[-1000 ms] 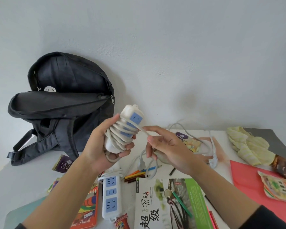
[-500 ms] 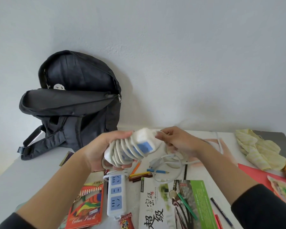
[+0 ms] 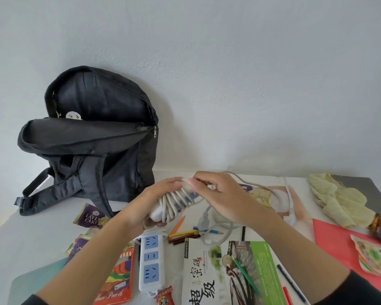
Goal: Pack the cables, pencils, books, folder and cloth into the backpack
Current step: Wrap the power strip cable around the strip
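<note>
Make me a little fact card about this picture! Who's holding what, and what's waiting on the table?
Left hand: grips the wrapped power strip
Right hand: fingers curled over the strip's top end
Backpack: open, upright against the wall, left of the hands
Second power strip: flat on the table
Loose pencils: right of it
Book: cover up, near edge
Yellow cloth: far right
Red folder: just in front of the cloth

Soft daylight, wide-angle edge distortion
</note>
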Tool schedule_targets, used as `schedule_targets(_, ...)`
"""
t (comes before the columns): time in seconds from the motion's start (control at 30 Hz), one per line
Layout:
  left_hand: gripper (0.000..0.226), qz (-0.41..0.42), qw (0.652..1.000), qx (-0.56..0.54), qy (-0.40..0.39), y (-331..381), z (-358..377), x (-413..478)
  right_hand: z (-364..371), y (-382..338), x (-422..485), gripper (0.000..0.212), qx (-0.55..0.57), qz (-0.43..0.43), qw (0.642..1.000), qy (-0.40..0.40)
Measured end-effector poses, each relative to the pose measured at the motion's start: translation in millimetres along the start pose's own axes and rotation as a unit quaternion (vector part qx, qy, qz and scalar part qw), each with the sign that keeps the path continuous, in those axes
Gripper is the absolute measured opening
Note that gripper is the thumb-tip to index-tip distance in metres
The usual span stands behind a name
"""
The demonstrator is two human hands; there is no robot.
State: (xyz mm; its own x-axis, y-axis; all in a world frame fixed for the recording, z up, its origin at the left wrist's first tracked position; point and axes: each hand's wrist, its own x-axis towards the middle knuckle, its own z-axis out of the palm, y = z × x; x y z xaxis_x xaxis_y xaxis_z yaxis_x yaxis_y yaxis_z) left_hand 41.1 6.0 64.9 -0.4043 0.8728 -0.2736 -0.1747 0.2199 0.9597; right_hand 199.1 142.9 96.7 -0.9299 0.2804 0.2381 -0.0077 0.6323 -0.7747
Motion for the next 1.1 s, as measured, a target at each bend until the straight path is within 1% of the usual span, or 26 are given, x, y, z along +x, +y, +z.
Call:
schedule_targets(0.03, 0.049, 0.010, 1.000, -0.028, -0.007, -0.5, 0.0, -2.4, 0.9, 1.0, -2.9, 0.040, 0.019, 0.000, 1.000, 0.005)
schedule_targets(0.07, 0.047, 0.019, 0.999, -0.048, -0.007, -2.0, -0.6, -3.6, 1.6, 2.6, -5.0, 0.040, 0.050, 0.005, 0.999, 0.005)
schedule_targets(0.17, 0.055, 0.036, 0.996, -0.084, -0.004, 4.5, 4.7, -6.9, 1.7, 9.4, -9.2, 0.045, 0.175, 0.024, 0.984, -0.022)
schedule_targets(0.23, 0.064, 0.044, 0.991, -0.129, -0.014, 8.4, 6.4, -7.4, 3.5, 14.8, -12.1, 0.048, 0.223, 0.036, 0.973, -0.049)
schedule_targets(0.27, 0.067, 0.047, 0.986, -0.156, -0.025, 9.8, 6.6, -6.6, 4.9, 17.8, -13.6, 0.051, 0.221, 0.046, 0.972, -0.059)
schedule_targets(0.33, 0.071, 0.047, 0.978, -0.195, -0.055, 9.0, 6.0, -7.2, 7.0, 22.3, -15.8, 0.061, 0.179, 0.067, 0.979, -0.068)
schedule_targets(0.4, 0.075, 0.042, 0.976, -0.204, -0.071, 8.0, 5.8, -9.6, 5.5, 24.5, -16.7, 0.071, 0.126, 0.082, 0.985, -0.080)
schedule_targets(0.47, 0.077, 0.032, 0.977, -0.195, -0.074, 9.0, 5.1, -12.7, 0.7, 25.9, -16.5, 0.072, 0.095, 0.090, 0.987, -0.088)
schedule_targets(0.53, 0.083, 0.016, 0.980, -0.183, -0.072, 12.1, 4.4, -17.0, -4.7, 26.4, -16.2, 0.066, 0.099, 0.088, 0.988, -0.083)
schedule_targets(0.57, 0.085, 0.004, 0.981, -0.179, -0.069, 13.6, 4.3, -18.5, -6.5, 26.9, -16.4, 0.061, 0.119, 0.087, 0.986, -0.079)
schedule_targets(0.63, 0.077, -0.014, 0.983, -0.173, -0.067, 15.4, 3.7, -20.2, -7.1, 26.9, -16.4, 0.047, 0.173, 0.088, 0.977, -0.084)
schedule_targets(0.7, 0.069, -0.023, 0.985, -0.159, -0.071, 18.4, 5.1, -21.2, -5.9, 25.7, -15.2, 0.040, 0.195, 0.092, 0.971, -0.101)
schedule_targets(0.77, 0.068, -0.033, 0.988, -0.137, -0.057, 20.7, 7.8, -20.2, -5.5, 25.1, -13.9, 0.035, 0.162, 0.100, 0.976, -0.108)
schedule_targets(0.87, 0.077, -0.041, 0.993, -0.110, -0.015, 19.7, 11.0, -16.2, -6.9, 26.1, -13.4, 0.024, 0.062, 0.101, 0.988, -0.095)
schedule_targets(0.93, 0.082, -0.043, 0.992, -0.118, -0.002, 18.7, 10.9, -15.1, -7.3, 26.7, -12.9, 0.019, 0.045, 0.098, 0.989, -0.098)
schedule_targets(0.97, 0.080, -0.049, 0.991, -0.127, 0.000, 18.9, 9.9, -15.6, -6.8, 26.0, -12.7, 0.018, 0.057, 0.102, 0.987, -0.105)
schedule_targets(1.0, 0.077, -0.054, 0.989, -0.139, -0.002, 19.8, 9.0, -16.3, -6.8, 25.6, -12.4, 0.021, 0.078, 0.106, 0.985, -0.115)
schedule_targets(1.03, 0.078, -0.054, 0.987, -0.153, -0.014, 21.0, 8.0, -17.3, -6.3, 25.0, -11.6, 0.029, 0.100, 0.103, 0.982, -0.125)
schedule_targets(1.1, 0.086, -0.052, 0.980, -0.184, -0.057, 24.1, 7.3, -19.3, -6.8, 23.4, -10.0, 0.045, 0.127, 0.092, 0.977, -0.143)
